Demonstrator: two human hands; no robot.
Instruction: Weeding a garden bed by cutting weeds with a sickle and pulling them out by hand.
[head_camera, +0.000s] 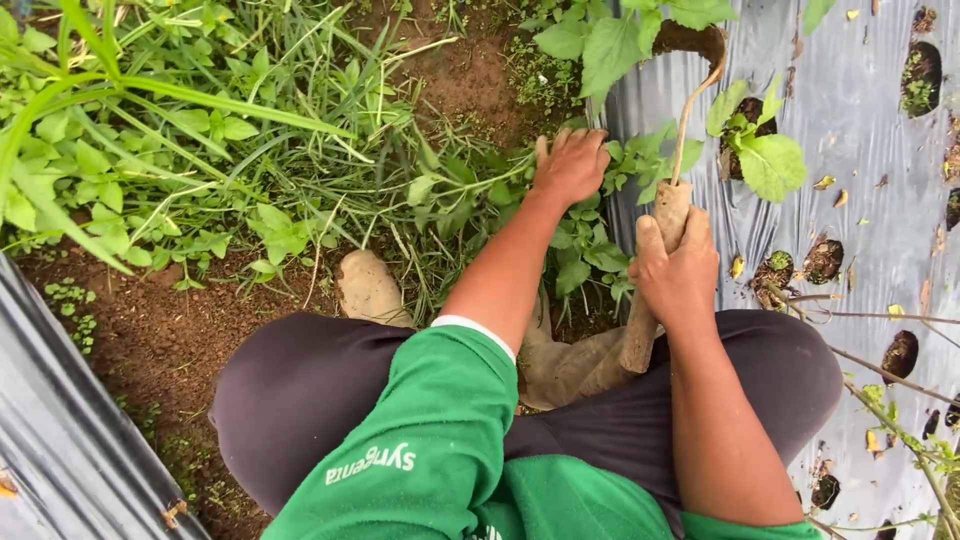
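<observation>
Farm plot, silver plastic mulch (860, 130), bare soil (150, 340), weeds (200, 130)

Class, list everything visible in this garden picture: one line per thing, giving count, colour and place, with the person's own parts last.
Sickle: one, brown wooden handle with thin curved blade, upright right of centre.
Weeds and grass: many, green, across the upper left and centre.
Plastic mulch sheet: one, silvery grey with planting holes, right side.
Leafy seedling: one, green, growing from a hole in the sheet.
Soil: bare brown patch, lower left.
Boot: one, muddy tan, centre.
Trousers: dark, over both knees.
Sleeve: green, bottom centre.
Left hand: grasping weeds.
Right hand: closed around the sickle handle.
</observation>
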